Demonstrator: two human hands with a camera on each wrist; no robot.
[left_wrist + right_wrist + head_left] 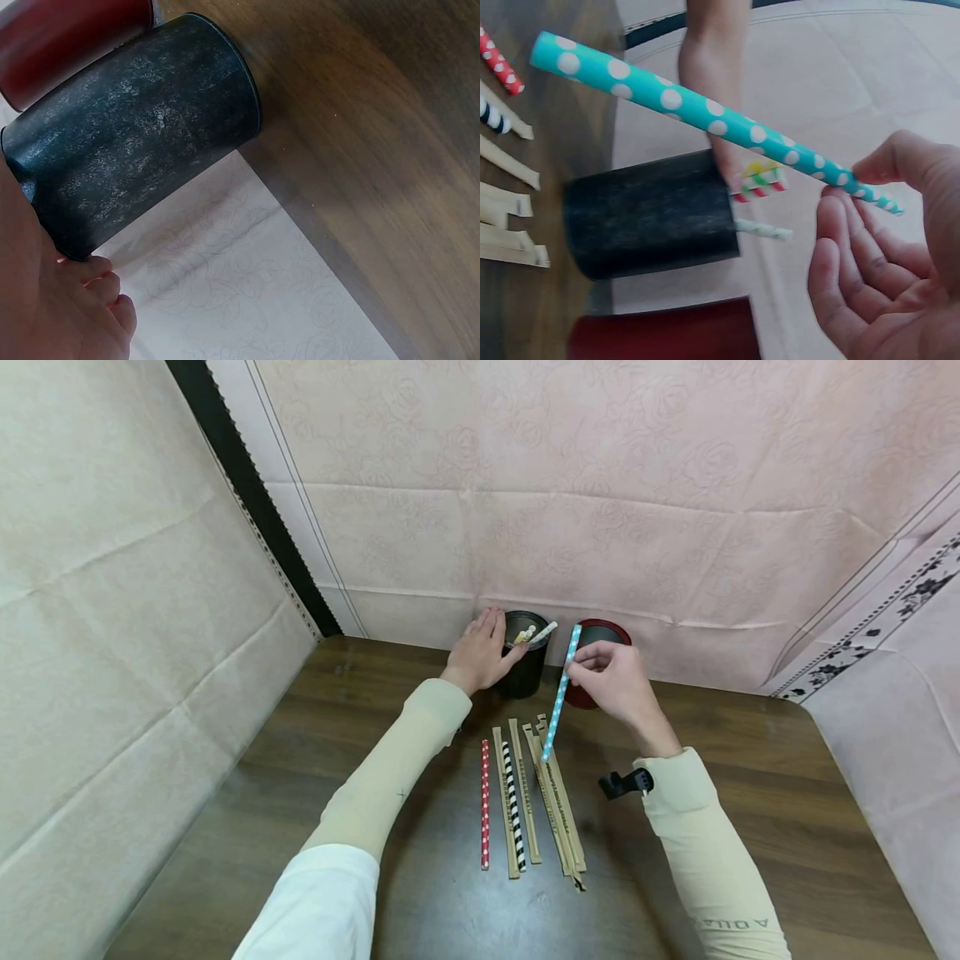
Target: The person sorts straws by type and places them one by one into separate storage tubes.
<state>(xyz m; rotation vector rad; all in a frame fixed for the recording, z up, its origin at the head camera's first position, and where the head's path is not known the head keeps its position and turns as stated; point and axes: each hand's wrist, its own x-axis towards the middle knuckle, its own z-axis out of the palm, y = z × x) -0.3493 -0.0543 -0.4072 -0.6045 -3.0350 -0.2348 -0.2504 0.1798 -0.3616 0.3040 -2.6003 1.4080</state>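
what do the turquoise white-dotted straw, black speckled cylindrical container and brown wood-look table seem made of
Turquoise white-dotted straw: probably matte paper, possibly plastic; straight tube, flat printed-looking dots.
Black speckled cylindrical container: perhaps coated metal or plastic, with pale mottling and slight sheen.
Brown wood-look table: wood or laminate, smooth, showing grain and soft glare.

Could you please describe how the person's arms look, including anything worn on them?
The left sleeve and right sleeve are pale cream. The left one bears a small dark cross-like mark and meets a white upper sleeve; the right one has dark lettering toward the elbow, with a black fitting by its cuff. The left grip and right grip are gloveless.
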